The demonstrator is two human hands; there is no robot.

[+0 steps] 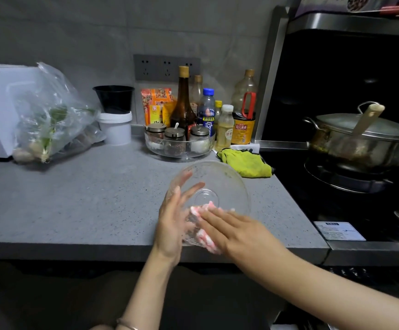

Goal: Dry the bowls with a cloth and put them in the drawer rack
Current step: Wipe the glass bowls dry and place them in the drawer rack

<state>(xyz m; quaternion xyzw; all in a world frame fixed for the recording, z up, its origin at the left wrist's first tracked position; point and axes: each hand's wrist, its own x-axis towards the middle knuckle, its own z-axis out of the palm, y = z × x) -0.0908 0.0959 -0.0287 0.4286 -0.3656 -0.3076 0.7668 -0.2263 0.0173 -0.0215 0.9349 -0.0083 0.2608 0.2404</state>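
Note:
A clear glass bowl (pixel 220 184) is tilted up over the front edge of the grey counter, its inside facing me. My left hand (pixel 173 225) holds it from the left side, fingers straight behind the glass wall and palm against the rim. My right hand (pixel 236 232) lies flat inside the bowl and presses a pink and white cloth (pixel 205 236) against the lower wall. Part of the cloth is hidden under my right fingers. No drawer rack is in view.
A yellow-green rag (pixel 246 163) lies on the grey counter (pixel 86 198) by the stove. Behind the bowl a clear tray of spice jars (pixel 178 144) and several bottles stand. A lidded steel pot (pixel 363 141) sits on the black hob. A plastic bag (pixel 50 117) and white tub (pixel 115 127) are at the left.

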